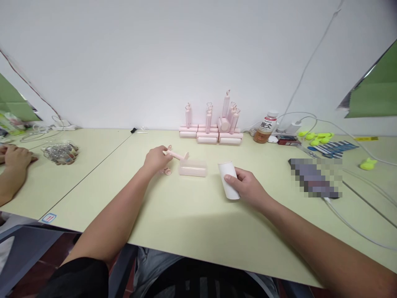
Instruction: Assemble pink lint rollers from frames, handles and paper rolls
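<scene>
My left hand (156,160) pinches the end of a pink lint roller handle (178,155) just above the table. A small pink ring-shaped part (168,171) lies under its fingers. Right of that hand, a clear pinkish roller cover (192,169) rests on its side, close to the handle's far end. A white lint paper roll (228,181) is tilted in my right hand (249,187), thumb across its front and fingers behind. The roll and the handle are apart, with the cover between them.
Several pink lint rollers (211,134) stand by the wall. To their right are a drink bottle (266,127), yellow-green pieces (322,138), blue-and-white packets (333,149) and a phone (314,178) on a cable. Another person's hand (18,159) is at far left, near a bagged bundle (61,152).
</scene>
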The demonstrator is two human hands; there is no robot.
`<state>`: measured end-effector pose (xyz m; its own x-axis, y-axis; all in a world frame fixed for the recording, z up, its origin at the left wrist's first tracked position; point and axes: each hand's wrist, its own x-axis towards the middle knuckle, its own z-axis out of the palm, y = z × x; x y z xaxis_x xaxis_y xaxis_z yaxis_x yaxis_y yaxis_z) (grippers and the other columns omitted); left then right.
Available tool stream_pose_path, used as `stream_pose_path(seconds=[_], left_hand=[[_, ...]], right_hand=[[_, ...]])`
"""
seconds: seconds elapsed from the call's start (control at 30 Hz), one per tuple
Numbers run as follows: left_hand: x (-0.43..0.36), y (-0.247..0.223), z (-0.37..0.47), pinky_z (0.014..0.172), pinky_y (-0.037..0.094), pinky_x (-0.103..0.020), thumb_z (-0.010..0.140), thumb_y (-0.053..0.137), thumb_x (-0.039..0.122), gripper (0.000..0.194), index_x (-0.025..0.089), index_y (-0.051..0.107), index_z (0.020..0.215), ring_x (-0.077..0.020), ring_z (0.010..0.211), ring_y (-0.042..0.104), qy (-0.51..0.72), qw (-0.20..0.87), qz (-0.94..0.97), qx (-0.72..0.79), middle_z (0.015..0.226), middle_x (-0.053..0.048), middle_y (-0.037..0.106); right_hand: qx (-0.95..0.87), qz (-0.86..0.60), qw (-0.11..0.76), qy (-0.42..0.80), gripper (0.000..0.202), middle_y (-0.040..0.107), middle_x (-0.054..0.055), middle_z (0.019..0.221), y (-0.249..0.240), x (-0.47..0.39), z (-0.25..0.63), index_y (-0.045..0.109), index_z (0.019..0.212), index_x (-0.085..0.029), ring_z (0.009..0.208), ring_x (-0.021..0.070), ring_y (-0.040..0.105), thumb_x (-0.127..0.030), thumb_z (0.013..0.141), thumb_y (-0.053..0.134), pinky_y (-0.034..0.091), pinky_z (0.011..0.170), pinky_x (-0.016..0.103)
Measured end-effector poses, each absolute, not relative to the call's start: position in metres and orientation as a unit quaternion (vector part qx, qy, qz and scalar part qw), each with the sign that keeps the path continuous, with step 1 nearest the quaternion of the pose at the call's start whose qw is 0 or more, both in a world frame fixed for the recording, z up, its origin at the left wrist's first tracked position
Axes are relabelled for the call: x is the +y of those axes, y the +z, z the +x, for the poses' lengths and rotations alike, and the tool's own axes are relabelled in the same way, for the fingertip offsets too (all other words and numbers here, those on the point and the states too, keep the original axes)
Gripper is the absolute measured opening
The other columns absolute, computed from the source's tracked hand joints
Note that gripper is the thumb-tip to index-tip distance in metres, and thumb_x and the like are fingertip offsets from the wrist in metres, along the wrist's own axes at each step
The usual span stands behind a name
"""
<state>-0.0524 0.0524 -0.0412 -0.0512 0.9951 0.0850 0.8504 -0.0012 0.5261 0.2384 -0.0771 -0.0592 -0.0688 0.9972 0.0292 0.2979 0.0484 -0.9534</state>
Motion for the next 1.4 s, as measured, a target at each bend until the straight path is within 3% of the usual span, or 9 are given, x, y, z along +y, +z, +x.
stream_pose_path(seconds=[0.1, 0.3, 0.43, 0.6, 0.77, 0.9, 1.07, 1.23, 1.4], left_hand=[[0.044, -0.036, -0.05, 0.066, 0.044, -0.029, 0.07, 0.066, 0.038, 0.042, 0.021, 0.07, 0.109, -0.0195, 0.077, 0.062, 0.35, 0.242, 0.65, 0.63, 0.099, -0.005, 0.072], [0.021, -0.024, -0.03, 0.052, 0.039, -0.025, 0.068, 0.067, 0.031, 0.031, 0.02, 0.068, 0.097, -0.0124, 0.064, 0.054, 0.422, 0.523, 0.535, 0.512, 0.089, -0.004, 0.07], [0.011, -0.024, -0.02, 0.06, 0.045, -0.024, 0.068, 0.07, 0.027, 0.037, 0.018, 0.062, 0.103, -0.0109, 0.068, 0.058, 0.455, 0.601, 0.491, 0.437, 0.087, -0.004, 0.069], [0.0, -0.029, -0.009, 0.07, 0.049, -0.028, 0.066, 0.078, 0.03, 0.027, 0.015, 0.065, 0.084, -0.0105, 0.072, 0.061, 0.428, 0.619, 0.521, 0.402, 0.086, -0.003, 0.066], [-0.01, -0.031, 0.0, 0.072, 0.048, -0.03, 0.062, 0.082, 0.029, 0.042, 0.016, 0.043, 0.058, -0.0155, 0.081, 0.066, 0.412, 0.614, 0.541, 0.401, 0.089, -0.006, 0.066], [-0.015, -0.035, 0.004, 0.082, 0.049, -0.034, 0.066, 0.081, 0.028, 0.03, 0.014, 0.055, 0.072, -0.0186, 0.091, 0.067, 0.384, 0.626, 0.568, 0.371, 0.109, -0.01, 0.068], [-0.022, -0.04, 0.012, 0.089, 0.049, -0.036, 0.068, 0.082, 0.025, 0.036, 0.016, 0.058, 0.093, -0.018, 0.097, 0.065, 0.391, 0.644, 0.581, 0.307, 0.108, -0.008, 0.068], [-0.029, -0.042, 0.018, 0.087, 0.051, -0.032, 0.068, 0.082, 0.02, 0.048, 0.019, 0.055, 0.108, -0.0201, 0.107, 0.062, 0.395, 0.646, 0.586, 0.289, 0.12, -0.008, 0.058], [-0.03, -0.044, 0.019, 0.088, 0.052, -0.035, 0.07, 0.08, 0.022, 0.041, 0.018, 0.057, 0.103, -0.0244, 0.112, 0.062, 0.393, 0.617, 0.611, 0.301, 0.12, -0.008, 0.057]], right_hand=[[-0.565, -0.555, 0.437, 0.426, 0.05, 0.047, -0.001, 0.065, -0.062, -0.074, 0.241, 0.052, 0.075, -0.019, 0.057, 0.0136, 0.043, -0.068, 0.072, 0.063, 0.033, 0.049, 0.026], [-0.544, -0.544, 0.449, 0.454, 0.05, 0.048, -0.002, 0.066, -0.061, -0.074, 0.24, 0.053, 0.077, -0.018, 0.057, 0.013, 0.044, -0.067, 0.072, 0.065, 0.033, 0.049, 0.025], [-0.54, -0.528, 0.462, 0.465, 0.048, 0.052, -0.001, 0.07, -0.061, -0.075, 0.239, 0.055, 0.086, -0.019, 0.059, 0.014, 0.048, -0.064, 0.072, 0.067, 0.037, 0.048, 0.025], [-0.503, -0.511, 0.498, 0.488, 0.048, 0.059, -0.001, 0.078, -0.067, -0.072, 0.24, 0.05, 0.1, -0.022, 0.064, 0.0168, 0.058, -0.055, 0.073, 0.072, 0.048, 0.049, 0.028], [-0.43, -0.476, 0.571, 0.513, 0.054, 0.056, -0.002, 0.092, -0.066, -0.071, 0.239, 0.046, 0.099, -0.025, 0.087, 0.0193, 0.062, -0.045, 0.065, 0.083, 0.061, 0.071, 0.037], [-0.404, -0.453, 0.605, 0.515, 0.059, 0.051, -0.004, 0.092, -0.061, -0.073, 0.236, 0.044, 0.094, -0.025, 0.093, 0.017, 0.06, -0.04, 0.059, 0.089, 0.061, 0.084, 0.04], [-0.401, -0.441, 0.596, 0.538, 0.066, 0.05, -0.005, 0.089, -0.058, -0.077, 0.233, 0.041, 0.093, -0.026, 0.087, 0.0155, 0.059, -0.039, 0.053, 0.092, 0.059, 0.09, 0.044], [-0.405, -0.412, 0.594, 0.56, 0.06, 0.055, -0.005, 0.09, -0.06, -0.077, 0.233, 0.041, 0.093, -0.026, 0.092, 0.018, 0.062, -0.037, 0.059, 0.089, 0.057, 0.093, 0.046], [-0.399, -0.37, 0.592, 0.594, 0.047, 0.059, -0.004, 0.09, -0.064, -0.077, 0.235, 0.045, 0.093, -0.025, 0.092, 0.016, 0.064, -0.031, 0.068, 0.085, 0.058, 0.089, 0.042]])
